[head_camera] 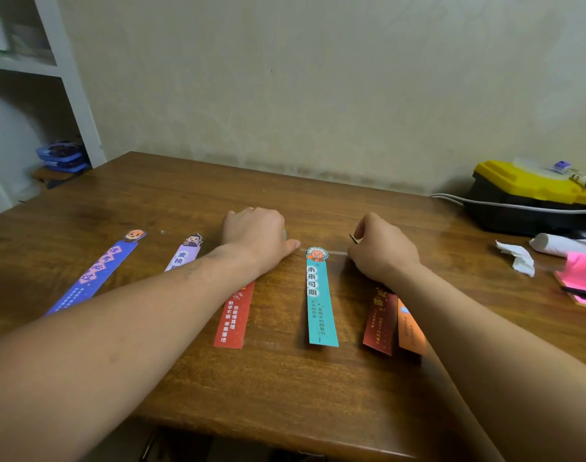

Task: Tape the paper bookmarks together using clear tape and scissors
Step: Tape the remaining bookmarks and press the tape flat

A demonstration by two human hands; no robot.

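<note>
Several paper bookmarks lie in a row on the wooden table [285,388]: blue [95,275], lilac [184,256], red [233,315], teal [320,301], dark red [380,323] and orange [410,328]. A strip of clear tape [331,252] runs across the teal bookmark's top, from my left thumb to my right hand. My left hand [255,235] lies palm down with its fingers curled over what looks like the tape roll [284,233], of which only a grey sliver shows. My right hand [383,253] grips dark scissors [354,238]; only the tip and a bit of black handle show.
A black and yellow toolbox [531,198] with a glue stick on it stands at the back right, and a white cable runs past it. Crumpled tissue [518,256], a white roll and pink sticky notes [583,278] lie on the right. White shelves stand at the left.
</note>
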